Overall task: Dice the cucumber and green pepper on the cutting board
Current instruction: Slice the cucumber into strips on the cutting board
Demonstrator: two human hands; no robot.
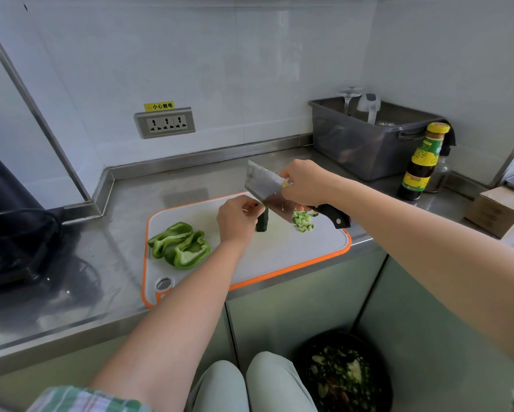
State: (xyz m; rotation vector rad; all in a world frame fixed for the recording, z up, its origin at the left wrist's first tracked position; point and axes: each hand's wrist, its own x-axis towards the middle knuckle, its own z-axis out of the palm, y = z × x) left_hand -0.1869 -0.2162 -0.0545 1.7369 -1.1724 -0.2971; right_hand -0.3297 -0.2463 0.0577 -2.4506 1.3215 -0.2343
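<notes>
A white cutting board (279, 257) with an orange rim lies on the steel counter. My left hand (236, 220) pinches a dark green cucumber piece (262, 223) and holds it on end on the board. My right hand (304, 182) grips a cleaver (266, 188) by its black handle, blade raised and tilted just above the cucumber piece. A small heap of diced cucumber (303, 222) lies on the board under the blade's right side. Two opened green pepper halves (180, 245) lie on the left part of the board.
A grey plastic bin (368, 144) with glassware stands at the back right, and a sauce bottle (423, 162) next to it. A cardboard box (499, 209) sits at far right. A dark appliance (9, 221) occupies the left. A waste bin (343, 373) stands on the floor below.
</notes>
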